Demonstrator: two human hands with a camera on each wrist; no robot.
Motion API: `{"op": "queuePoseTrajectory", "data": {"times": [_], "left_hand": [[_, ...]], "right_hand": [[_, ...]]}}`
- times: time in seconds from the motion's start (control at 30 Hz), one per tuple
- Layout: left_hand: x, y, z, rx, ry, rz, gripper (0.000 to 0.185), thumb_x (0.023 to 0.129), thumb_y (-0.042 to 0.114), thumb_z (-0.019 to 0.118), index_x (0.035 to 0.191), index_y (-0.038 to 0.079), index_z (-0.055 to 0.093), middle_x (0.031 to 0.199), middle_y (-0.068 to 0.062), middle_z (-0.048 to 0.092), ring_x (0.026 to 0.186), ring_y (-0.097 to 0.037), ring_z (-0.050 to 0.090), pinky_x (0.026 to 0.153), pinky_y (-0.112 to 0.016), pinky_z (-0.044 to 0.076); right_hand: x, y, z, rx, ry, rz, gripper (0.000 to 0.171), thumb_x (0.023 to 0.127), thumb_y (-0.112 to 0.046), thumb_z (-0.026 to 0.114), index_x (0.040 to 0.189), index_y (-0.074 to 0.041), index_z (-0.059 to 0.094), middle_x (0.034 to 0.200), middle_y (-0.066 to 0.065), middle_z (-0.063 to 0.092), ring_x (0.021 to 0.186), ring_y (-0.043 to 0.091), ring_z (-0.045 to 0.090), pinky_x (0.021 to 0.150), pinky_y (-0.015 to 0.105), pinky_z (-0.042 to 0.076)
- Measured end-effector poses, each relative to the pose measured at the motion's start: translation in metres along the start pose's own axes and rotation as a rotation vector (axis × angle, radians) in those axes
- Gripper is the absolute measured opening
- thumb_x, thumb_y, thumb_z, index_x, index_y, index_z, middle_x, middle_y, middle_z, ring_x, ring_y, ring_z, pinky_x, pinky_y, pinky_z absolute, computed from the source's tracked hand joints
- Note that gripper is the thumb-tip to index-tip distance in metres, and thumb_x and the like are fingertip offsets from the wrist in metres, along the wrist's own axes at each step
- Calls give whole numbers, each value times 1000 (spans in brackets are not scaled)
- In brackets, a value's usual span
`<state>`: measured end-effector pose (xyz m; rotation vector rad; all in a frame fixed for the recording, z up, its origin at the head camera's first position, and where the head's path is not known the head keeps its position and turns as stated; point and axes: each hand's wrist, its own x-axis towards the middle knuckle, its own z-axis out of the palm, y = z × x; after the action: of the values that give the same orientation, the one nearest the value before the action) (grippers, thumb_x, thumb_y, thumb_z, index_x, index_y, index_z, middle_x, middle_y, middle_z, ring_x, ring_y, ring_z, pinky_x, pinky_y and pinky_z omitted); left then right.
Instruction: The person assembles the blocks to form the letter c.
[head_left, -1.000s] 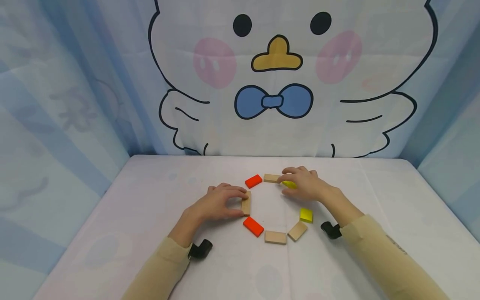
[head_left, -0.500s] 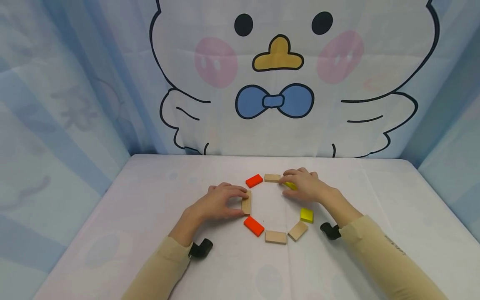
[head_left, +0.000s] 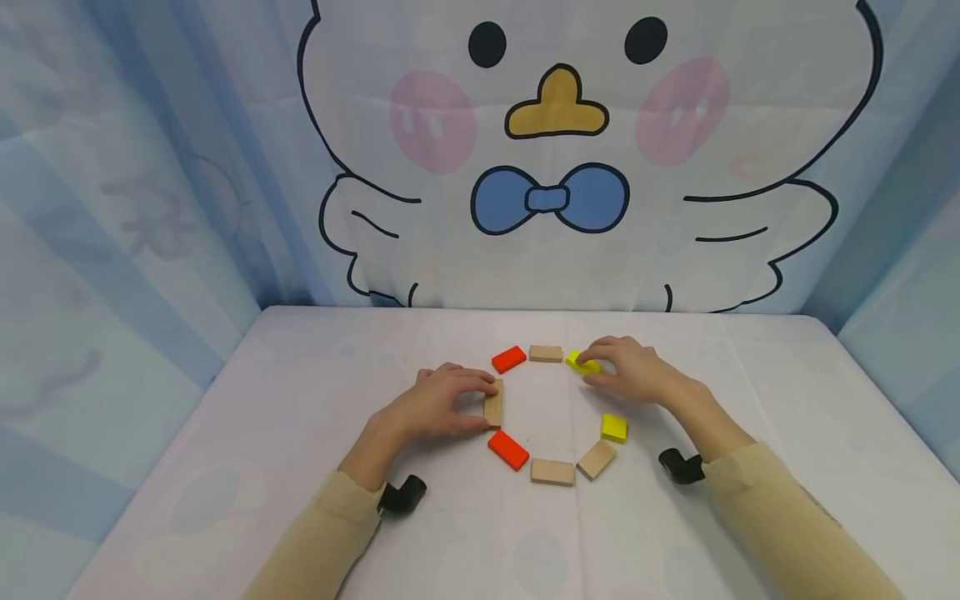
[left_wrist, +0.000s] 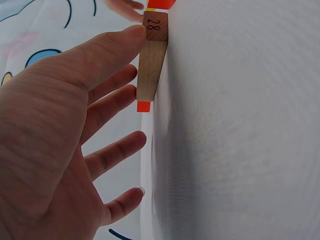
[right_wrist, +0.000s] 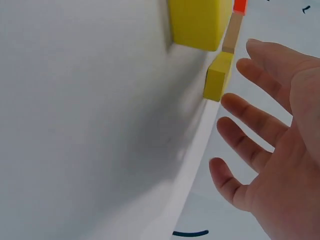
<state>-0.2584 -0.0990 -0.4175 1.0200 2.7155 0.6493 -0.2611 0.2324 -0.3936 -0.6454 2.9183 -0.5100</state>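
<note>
In the head view my left hand (head_left: 442,404) is at a plain wooden block (head_left: 493,405) on the circle's left side, thumb at its near end and fingers at its far end. The left wrist view shows this wooden block (left_wrist: 152,65), marked 28 on its end, between thumb and fingers; the other fingers are spread. My right hand (head_left: 630,371) is beside a yellow block (head_left: 582,362) at the back right, partly covering it. In the right wrist view the right hand's (right_wrist: 280,130) fingers are loose and spread, with a gap to the smaller-looking yellow block (right_wrist: 216,77).
Several other blocks lie in the rough circle: a red block (head_left: 509,359) and wooden block (head_left: 545,353) behind, a red block (head_left: 508,450), wooden block (head_left: 552,472), tilted wooden block (head_left: 596,460) and yellow block (head_left: 614,428) in front. A pale cloth (head_left: 262,467) covers the table.
My right hand has drawn back to the right from the yellow block, which shows more now. The left hand stays at its wooden block. The head view has shifted slightly.
</note>
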Motion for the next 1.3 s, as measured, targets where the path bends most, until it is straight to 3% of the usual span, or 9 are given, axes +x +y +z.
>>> {"op": "queuePoseTrajectory", "data": {"times": [0.3,0.6,1.03,1.3], "left_hand": [[0,-1,-1,16,0,-5,48,87,40,80,130,21,69,140,9,59,129,-20,47,95,-48,33],[-1,-2,0,3,-9,-14,47,88,39,79,131,22,69,140,9,58,130,-21,46,96,-49,33],[-6,-5,1,11,17,21,47,88,39,78,131,23,69,144,6,55,133,-21,45,98,-51,35],[-25,-11,-11,1,137,35,43,92,29,75,133,17,67,140,1,57,132,-23,46,101,-57,36]], "right_hand": [[-9,3,2,63,-17,22,30,96,-21,69,124,-11,71,120,14,64,109,35,57,90,64,43],[-15,5,3,81,6,30,31,97,-19,67,126,-10,69,122,15,64,110,36,58,94,61,45],[-46,14,-2,71,191,18,34,96,-12,69,129,-6,67,124,19,61,110,40,57,92,59,48],[-64,13,-8,21,314,3,35,93,-12,72,127,-5,66,124,18,61,105,40,60,86,58,50]]}}
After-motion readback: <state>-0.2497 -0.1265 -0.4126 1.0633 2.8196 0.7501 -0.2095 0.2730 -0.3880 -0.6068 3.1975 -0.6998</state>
